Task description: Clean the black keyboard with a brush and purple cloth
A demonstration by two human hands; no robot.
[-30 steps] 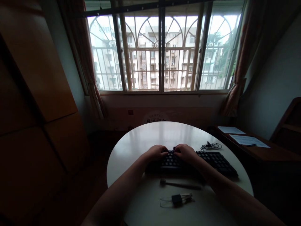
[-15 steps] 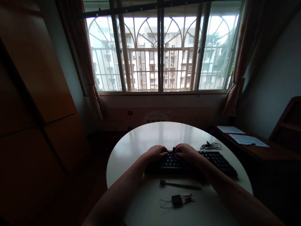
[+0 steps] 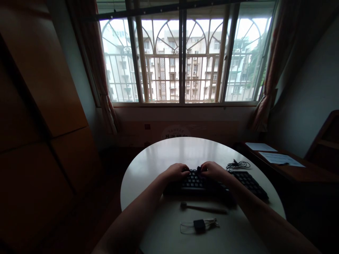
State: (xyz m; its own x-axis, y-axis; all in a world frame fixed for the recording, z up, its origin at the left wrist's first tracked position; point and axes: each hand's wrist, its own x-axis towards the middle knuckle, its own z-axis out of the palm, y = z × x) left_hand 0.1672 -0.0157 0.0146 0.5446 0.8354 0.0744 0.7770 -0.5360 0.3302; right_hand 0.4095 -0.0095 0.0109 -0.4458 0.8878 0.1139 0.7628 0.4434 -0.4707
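Observation:
A black keyboard [image 3: 194, 190] lies on the round white table, its keys facing up. My left hand [image 3: 177, 171] is closed on the keyboard's far left part, thumb over the keys and fingers curled at the back edge. My right hand [image 3: 212, 170] pinches a small dark keycap [image 3: 199, 169] just above the far row of keys; its exact shape is hard to see in the dim light. Nearer to me lie a brush [image 3: 203, 208] with a long handle and a wire keycap puller [image 3: 199, 225] with a black block for a grip.
A coiled black cable [image 3: 238, 164] lies behind the keyboard's right end on the white table [image 3: 148, 158]. To the right, a low brown table [image 3: 280, 171] bears paper sheets [image 3: 282, 158] and a pen. A wooden cabinet [image 3: 63, 98] stands at left, a barred window ahead.
My right hand has moved slightly right, with the small dark keycap between its fingers. My left hand stays on the keyboard. The view has shifted a little.

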